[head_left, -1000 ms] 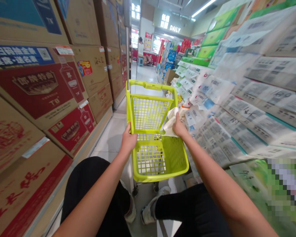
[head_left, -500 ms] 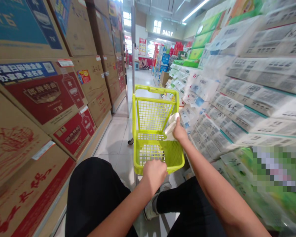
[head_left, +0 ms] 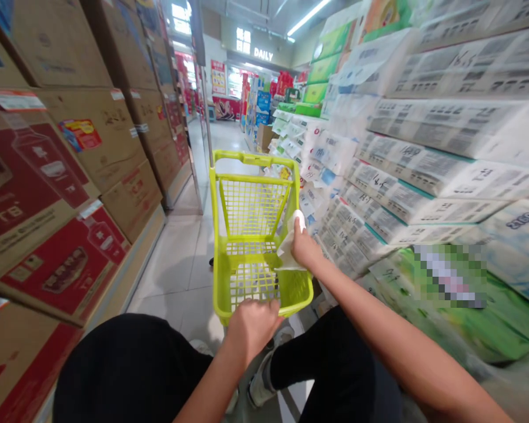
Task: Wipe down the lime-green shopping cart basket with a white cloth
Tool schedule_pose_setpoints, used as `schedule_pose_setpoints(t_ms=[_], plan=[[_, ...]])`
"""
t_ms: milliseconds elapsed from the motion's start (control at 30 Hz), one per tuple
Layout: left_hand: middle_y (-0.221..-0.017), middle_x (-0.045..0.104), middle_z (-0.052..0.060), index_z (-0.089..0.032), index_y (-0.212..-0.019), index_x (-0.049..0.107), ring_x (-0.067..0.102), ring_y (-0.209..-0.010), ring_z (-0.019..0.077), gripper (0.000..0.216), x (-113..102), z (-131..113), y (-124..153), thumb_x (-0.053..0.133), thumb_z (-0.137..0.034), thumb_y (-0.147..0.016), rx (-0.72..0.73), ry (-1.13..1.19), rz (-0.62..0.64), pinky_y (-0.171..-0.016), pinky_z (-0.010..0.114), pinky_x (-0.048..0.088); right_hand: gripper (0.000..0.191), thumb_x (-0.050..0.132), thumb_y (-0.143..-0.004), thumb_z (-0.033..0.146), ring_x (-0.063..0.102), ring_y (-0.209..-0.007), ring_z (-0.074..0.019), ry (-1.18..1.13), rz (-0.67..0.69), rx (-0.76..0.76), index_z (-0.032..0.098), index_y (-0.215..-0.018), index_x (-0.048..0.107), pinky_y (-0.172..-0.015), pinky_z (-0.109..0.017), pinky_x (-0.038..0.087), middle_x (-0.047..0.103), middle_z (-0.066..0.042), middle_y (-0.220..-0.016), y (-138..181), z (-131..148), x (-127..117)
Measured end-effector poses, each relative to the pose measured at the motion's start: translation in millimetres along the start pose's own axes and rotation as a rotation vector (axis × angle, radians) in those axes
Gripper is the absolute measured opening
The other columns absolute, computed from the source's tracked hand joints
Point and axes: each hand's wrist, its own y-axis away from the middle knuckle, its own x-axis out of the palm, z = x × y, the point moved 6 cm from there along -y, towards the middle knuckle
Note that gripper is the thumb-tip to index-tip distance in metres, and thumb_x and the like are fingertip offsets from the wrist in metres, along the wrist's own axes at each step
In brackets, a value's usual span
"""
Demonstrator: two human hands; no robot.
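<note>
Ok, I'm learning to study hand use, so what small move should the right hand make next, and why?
Probably slide the right hand toward the near corner, keeping the white cloth against the yellow-green basket: the cloth is at its right side, the near stretch there looks unobstructed, and the left hand at the near rim could steady it.

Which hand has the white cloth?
The right hand: it holds the white cloth against the yellow-green basket's right side. The left hand is closed on the near rim, with no cloth showing.
</note>
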Motion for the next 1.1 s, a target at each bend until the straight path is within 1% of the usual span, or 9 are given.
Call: schedule_pose_setpoints(t_ms=[100, 200, 333, 433, 533, 633, 733, 867, 1100], plan=[[-0.084, 0.074, 0.018, -0.015, -0.100, 0.071, 0.073, -0.082, 0.0349, 0.029, -0.1, 4.2, -2.8, 0.052, -0.037, -0.096, 0.005, 0.017, 0.019, -0.073, 0.044, 0.054, 0.084, 0.040, -0.098, 0.026, 0.061, -0.119, -0.0381, -0.035, -0.007, 0.019, 0.024, -0.163, -0.014, -0.098, -0.052, 0.048, 0.042, -0.024, -0.153, -51.0, 2.2, -7.6], [-0.080, 0.074, 0.015, -0.017, -0.094, 0.072, 0.074, -0.079, 0.0311, 0.023, 2.7, 6.1, -2.9, 0.060, -0.035, -0.093, 0.017, 0.040, -0.004, -0.073, 0.040, 0.054, 0.081, 0.037, -0.102, 0.032, 0.058, -0.122, -0.0372, -0.078, -0.076, 0.044, 0.022, -0.162, -0.017, -0.101, -0.051, 0.046, 0.041, -0.024, -0.154, -107.9, 5.5, -21.0], [-0.074, 0.072, 0.008, -0.018, -0.086, 0.070, 0.072, -0.073, 0.0250, 0.014, 9.6, 8.5, -0.8, 0.067, -0.031, -0.089, 0.031, 0.015, -0.190, -0.070, 0.034, 0.053, 0.078, 0.035, -0.104, 0.037, 0.057, -0.123, -0.0362, -0.096, -0.181, 0.106, 0.023, -0.163, -0.013, -0.101, -0.049, 0.045, 0.041, -0.023, -0.154, -176.7, 9.6, -42.9], [-0.071, 0.071, 0.005, -0.018, -0.082, 0.069, 0.069, -0.069, 0.0212, 0.013, 19.0, 14.6, -0.4, 0.072, -0.030, -0.085, 0.024, 0.001, -0.262, -0.068, 0.031, 0.052, 0.071, 0.030, -0.105, 0.041, 0.058, -0.121, -0.0378, -0.112, -0.219, 0.137, 0.025, -0.165, -0.005, -0.098, -0.050, 0.046, 0.046, -0.023, -0.150, -211.6, 10.7, -54.0], [-0.071, 0.071, 0.004, -0.019, -0.081, 0.069, 0.069, -0.068, 0.0219, 0.012, 23.2, 22.4, -1.3, 0.072, -0.030, -0.085, -0.012, -0.002, -0.244, -0.068, 0.032, 0.052, 0.074, 0.031, -0.105, 0.043, 0.061, -0.116, -0.0376, -0.125, -0.238, 0.101, 0.023, -0.165, -0.006, -0.093, -0.047, 0.047, 0.050, -0.025, -0.145, -223.5, 13.0, -55.0], [-0.073, 0.072, 0.006, -0.019, -0.082, 0.070, 0.071, -0.072, 0.0247, 0.014, 20.6, 24.0, -3.1, 0.069, -0.032, -0.088, -0.045, 0.008, -0.172, -0.071, 0.035, 0.054, 0.082, 0.039, -0.102, 0.037, 0.064, -0.109, -0.0352, -0.101, -0.212, 0.063, 0.018, -0.163, -0.013, -0.088, -0.041, 0.048, 0.057, -0.025, -0.137, -211.3, 15.0, -44.2], [-0.076, 0.073, 0.009, -0.018, -0.084, 0.071, 0.072, -0.075, 0.0272, 0.016, 15.7, 18.2, -6.3, 0.068, -0.032, -0.089, -0.081, 0.019, -0.081, -0.074, 0.039, 0.055, 0.091, 0.044, -0.098, 0.030, 0.067, -0.102, -0.0321, -0.068, -0.167, 0.039, 0.018, -0.161, -0.020, -0.083, -0.037, 0.049, 0.062, -0.022, -0.131, -177.9, 14.3, -27.3], [-0.079, 0.074, 0.012, -0.016, -0.090, 0.072, 0.073, -0.077, 0.0307, 0.016, 6.0, 3.3, -8.9, 0.066, -0.032, -0.090, -0.090, 0.037, -0.044, -0.075, 0.044, 0.056, 0.090, 0.041, -0.095, 0.023, 0.068, -0.097, -0.0314, -0.033, -0.079, -0.015, 0.015, -0.161, -0.019, -0.082, -0.038, 0.050, 0.068, -0.020, -0.121, -109.1, 7.5, -4.1], [-0.075, 0.073, 0.011, -0.016, -0.090, 0.070, 0.073, -0.073, 0.0342, 0.017, -10.0, -6.4, -4.4, 0.064, -0.032, -0.090, -0.152, 0.046, -0.068, -0.068, 0.045, 0.055, 0.082, 0.031, -0.094, 0.017, 0.067, -0.105, -0.0326, 0.044, -0.026, -0.069, 0.012, -0.163, -0.012, -0.088, -0.041, 0.052, 0.061, -0.023, -0.132, 16.8, -7.1, 15.0]])
